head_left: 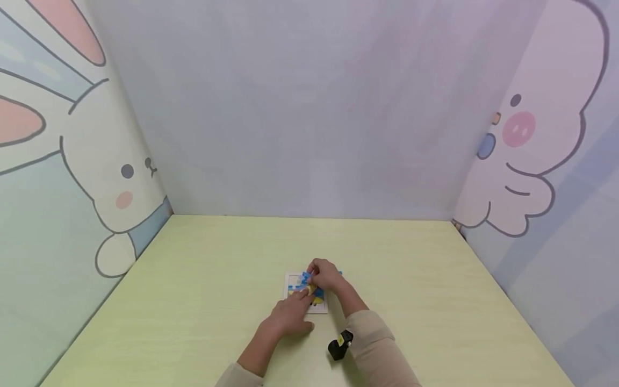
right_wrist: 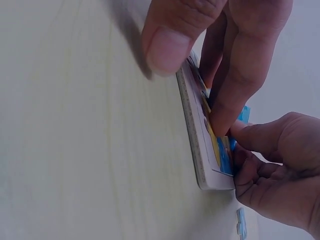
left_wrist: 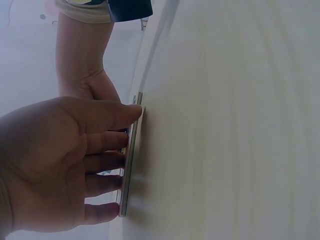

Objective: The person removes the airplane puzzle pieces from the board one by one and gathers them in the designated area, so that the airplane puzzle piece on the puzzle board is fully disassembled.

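Note:
A small jigsaw puzzle in a white frame tray (head_left: 319,310) lies flat on the table, with blue and yellow pieces in it. My left hand (head_left: 292,314) rests its outstretched fingers on the puzzle's near left part, thumb held apart. In the right wrist view, these fingertips (right_wrist: 223,122) press on yellow and blue pieces. My right hand (head_left: 326,275) is over the tray's far right part, thumb and forefinger pinching a blue puzzle piece (right_wrist: 245,114) close to the other hand's fingertips. The pinched part is mostly hidden by the fingers. The left wrist view shows the tray edge-on (left_wrist: 131,165).
A loose blue puzzle piece (right_wrist: 241,223) lies on the table just right of the tray. A black device (head_left: 340,345) sits at the right sleeve's cuff. The pale yellow table (head_left: 217,258) ends at a grey back wall and side walls with cartoon animals.

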